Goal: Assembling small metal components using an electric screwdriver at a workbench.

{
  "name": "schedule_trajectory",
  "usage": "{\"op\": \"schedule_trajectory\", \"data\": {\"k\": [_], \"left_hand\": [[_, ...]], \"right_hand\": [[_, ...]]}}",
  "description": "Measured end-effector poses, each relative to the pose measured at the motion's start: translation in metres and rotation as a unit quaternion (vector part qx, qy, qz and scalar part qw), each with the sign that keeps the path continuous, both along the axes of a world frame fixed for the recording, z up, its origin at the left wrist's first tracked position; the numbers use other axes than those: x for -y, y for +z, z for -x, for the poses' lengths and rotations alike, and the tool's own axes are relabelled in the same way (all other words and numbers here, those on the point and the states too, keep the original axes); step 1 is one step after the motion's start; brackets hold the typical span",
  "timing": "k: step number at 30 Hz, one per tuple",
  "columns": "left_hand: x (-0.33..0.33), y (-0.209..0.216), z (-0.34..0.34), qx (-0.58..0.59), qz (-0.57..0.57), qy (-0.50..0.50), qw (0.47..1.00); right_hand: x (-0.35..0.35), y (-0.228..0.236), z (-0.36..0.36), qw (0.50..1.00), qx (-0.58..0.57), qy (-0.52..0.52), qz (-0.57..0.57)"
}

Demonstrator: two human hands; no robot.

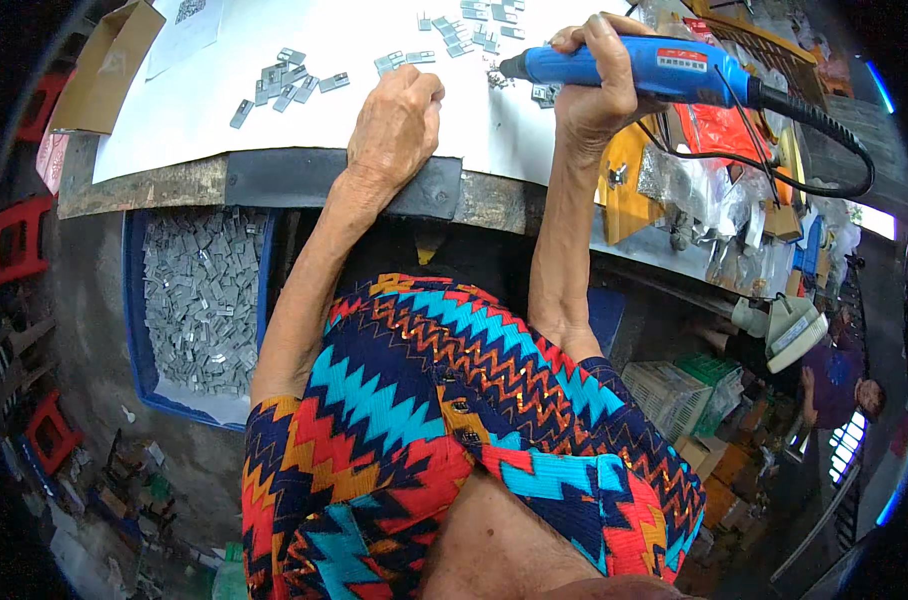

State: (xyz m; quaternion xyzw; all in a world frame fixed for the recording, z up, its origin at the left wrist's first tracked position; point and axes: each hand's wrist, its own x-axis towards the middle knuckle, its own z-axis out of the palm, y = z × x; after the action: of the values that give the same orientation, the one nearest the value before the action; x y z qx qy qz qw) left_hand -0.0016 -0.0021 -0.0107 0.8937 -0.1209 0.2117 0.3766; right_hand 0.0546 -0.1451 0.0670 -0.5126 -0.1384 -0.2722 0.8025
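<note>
My right hand (602, 90) is wrapped round a blue electric screwdriver (639, 70), held level over the white work surface (224, 110). Its black nose points left, close to a small heap of tiny dark screws (497, 78). A black cord loops from its rear end. My left hand (399, 115) rests on the surface with curled fingers, fingertips at a small grey plastic part (389, 62); whatever they pinch is hidden beneath them. More grey parts (284, 82) lie in a loose group to the left, and others (469, 30) are scattered farther back.
Below the table's left edge stands a blue bin (137, 330) full of grey parts. An open cardboard box (109, 70) sits at the far left. Plastic bags (719, 190) crowd the right side. Red stools (22, 238) stand at left; another person (842, 385) is at right.
</note>
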Motion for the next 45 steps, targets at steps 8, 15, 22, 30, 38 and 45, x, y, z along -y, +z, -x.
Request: {"op": "schedule_trajectory", "data": {"k": [8,15,22,30,38,45], "left_hand": [[0.002,0.002,-0.003,-0.012,0.035,-0.019,0.999],[0.021,0.011,-0.006,-0.010,0.108,-0.039,0.993],[0.024,0.004,-0.010,-0.007,0.093,-0.041,0.995],[0.022,-0.002,-0.009,-0.011,0.093,-0.044,0.995],[0.015,-0.001,-0.007,0.020,0.081,0.022,0.996],[0.006,0.000,0.000,-0.032,0.075,0.014,0.997]], "right_hand": [[0.011,0.002,0.011,0.999,0.018,0.039,0.007],[0.014,0.007,0.025,0.994,-0.009,0.106,-0.037],[0.017,0.010,0.030,0.996,-0.008,0.088,-0.020],[0.017,0.014,0.032,0.995,0.007,0.093,-0.019],[0.020,0.009,0.031,0.994,-0.030,0.100,-0.017],[0.007,0.000,0.029,0.997,-0.005,0.078,-0.003]]}}
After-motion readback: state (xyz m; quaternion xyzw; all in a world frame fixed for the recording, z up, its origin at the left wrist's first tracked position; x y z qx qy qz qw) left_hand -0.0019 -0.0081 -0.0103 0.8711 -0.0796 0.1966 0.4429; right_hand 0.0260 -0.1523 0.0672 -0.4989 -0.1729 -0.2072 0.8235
